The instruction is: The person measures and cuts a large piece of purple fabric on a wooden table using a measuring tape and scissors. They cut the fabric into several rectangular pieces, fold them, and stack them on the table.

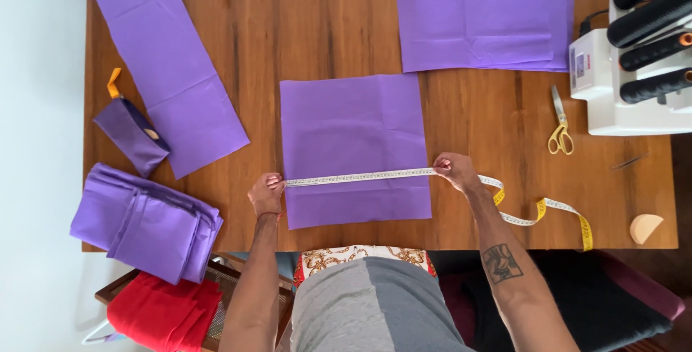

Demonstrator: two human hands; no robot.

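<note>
In the lower middle of the frame a measuring tape [360, 176] lies stretched flat across a square piece of purple fabric [353, 150], which rests on the wooden table [324, 28]. The left hand [266, 194] pinches one end of the tape at the left edge of the fabric, with the fingers closed on it. The right hand [455, 170] is also closed, and it presses the tape at the right edge of the fabric. It seems the tape is held tight between both hands so that it runs straight from edge to edge and shows the width correctly. The rest of the tape falls loose toward the lower right, yellow on its back side.

The fabric lies directly between the two hands, and each hand touches one of its side edges.

At the upper left there is a long purple strip [162, 56], and at the upper right a larger purple sheet [483, 13]. A folded purple pile [144, 222] hangs over the left edge of the table. Scissors with golden handles [559, 125] lie near a white sewing machine [627, 71] at the right side, well apart from the hands.
</note>
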